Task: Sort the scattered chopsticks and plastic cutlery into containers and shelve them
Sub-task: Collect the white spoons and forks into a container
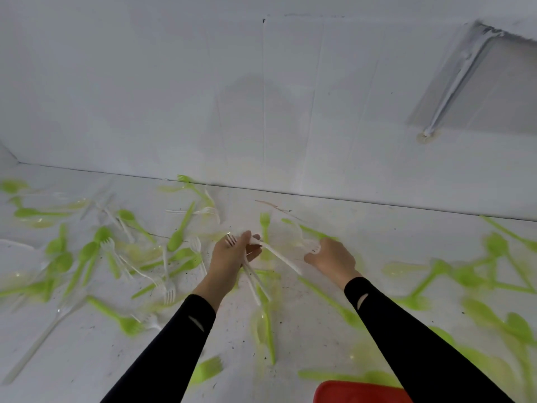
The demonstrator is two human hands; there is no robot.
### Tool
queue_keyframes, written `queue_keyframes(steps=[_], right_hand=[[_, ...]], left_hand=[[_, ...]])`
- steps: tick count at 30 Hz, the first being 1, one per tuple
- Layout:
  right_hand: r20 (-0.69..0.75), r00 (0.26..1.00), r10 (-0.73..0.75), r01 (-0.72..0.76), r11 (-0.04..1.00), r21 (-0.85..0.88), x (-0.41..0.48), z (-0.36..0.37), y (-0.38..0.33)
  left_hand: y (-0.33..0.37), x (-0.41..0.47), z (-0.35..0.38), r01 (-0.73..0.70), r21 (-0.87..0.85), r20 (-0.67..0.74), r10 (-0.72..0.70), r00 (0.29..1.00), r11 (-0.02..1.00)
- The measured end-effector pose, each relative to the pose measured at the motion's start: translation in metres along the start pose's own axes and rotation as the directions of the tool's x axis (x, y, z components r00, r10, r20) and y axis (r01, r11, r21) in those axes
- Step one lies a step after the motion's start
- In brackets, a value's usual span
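Left hand (pixel 232 257) grips a bundle of white forks (pixel 252 282), handles hanging down, mid-floor near the wall. Right hand (pixel 334 260) is curled and appears to pinch a single fork (pixel 313 247) lying on the floor (pixel 296 338). Judged: light, stiff, slick, tines brittle; take by the handle. Green cutlery (pixel 180 231) overlaps all round and crowds each pick. Red container (pixel 357 391) at near edge.

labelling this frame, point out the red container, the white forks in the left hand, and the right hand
red container (pixel 357 392): head view, its top edge
white forks (pixel 250 283): head view, handles below the left hand (pixel 229 260)
right hand (pixel 331 258): head view, back of the hand
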State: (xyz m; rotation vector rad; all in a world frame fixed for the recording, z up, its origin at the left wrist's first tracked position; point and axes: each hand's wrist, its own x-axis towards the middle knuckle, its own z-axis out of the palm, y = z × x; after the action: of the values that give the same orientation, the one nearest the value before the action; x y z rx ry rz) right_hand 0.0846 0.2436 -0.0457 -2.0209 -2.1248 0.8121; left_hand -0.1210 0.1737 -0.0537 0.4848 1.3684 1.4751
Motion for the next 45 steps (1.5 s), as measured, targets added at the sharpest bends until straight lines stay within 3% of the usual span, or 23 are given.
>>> queue_keyframes(steps=[4, 8, 13, 17, 21, 23, 27, 33, 37, 41, 45], right_hand=[[-0.024, 1.000, 0.017, -0.012, 0.979, 0.202, -0.004, -0.020, 0.012], [0.040, 0.998, -0.043, 0.017, 0.859, 0.512, -0.020, -0.036, 0.001], [0.191, 0.963, -0.191, 0.043, 0.806, 0.590, -0.054, -0.033, -0.033], [0.303, 0.899, -0.316, 0.059, 0.772, 0.633, -0.080, -0.020, -0.053], [0.339, 0.884, -0.321, 0.076, 0.815, 0.574, -0.093, -0.009, -0.065], [0.345, 0.872, -0.346, 0.112, 0.829, 0.549, -0.096, -0.005, -0.068], [0.363, 0.862, -0.354, 0.121, 0.839, 0.531, -0.097, 0.008, -0.071], [0.411, 0.848, -0.335, 0.060, 0.831, 0.553, -0.091, 0.012, -0.066], [0.273, 0.920, -0.282, 0.094, 0.833, 0.545, -0.088, 0.009, -0.063], [0.037, 0.944, -0.328, 0.306, 0.912, 0.272, -0.084, 0.012, -0.061], [0.057, 0.870, -0.491, 0.493, 0.870, -0.027, -0.100, 0.016, -0.073]], left_hand=[[0.007, -0.011, -0.005, 0.080, -0.180, 0.022, -0.077, 0.997, 0.980], [0.007, -0.022, -0.001, 0.119, -0.258, 0.106, -0.094, 0.990, 0.959], [0.008, -0.034, 0.002, 0.156, -0.269, 0.229, -0.094, 0.969, 0.950], [0.013, -0.040, 0.001, 0.095, -0.299, 0.121, -0.062, 0.991, 0.950], [0.016, -0.042, -0.010, 0.156, -0.374, 0.149, -0.107, 0.983, 0.914], [0.013, -0.044, -0.015, 0.187, -0.280, 0.190, -0.136, 0.972, 0.942], [0.004, -0.047, -0.020, 0.148, -0.277, 0.116, -0.119, 0.986, 0.950], [0.003, -0.047, -0.027, 0.095, -0.241, 0.149, -0.060, 0.987, 0.966], [0.004, -0.041, -0.035, 0.078, -0.326, 0.039, -0.069, 0.997, 0.942], [0.005, -0.035, -0.042, 0.056, -0.310, -0.169, -0.112, 0.979, 0.949], [0.004, -0.035, -0.040, 0.149, -0.323, -0.087, -0.186, 0.979, 0.935]])
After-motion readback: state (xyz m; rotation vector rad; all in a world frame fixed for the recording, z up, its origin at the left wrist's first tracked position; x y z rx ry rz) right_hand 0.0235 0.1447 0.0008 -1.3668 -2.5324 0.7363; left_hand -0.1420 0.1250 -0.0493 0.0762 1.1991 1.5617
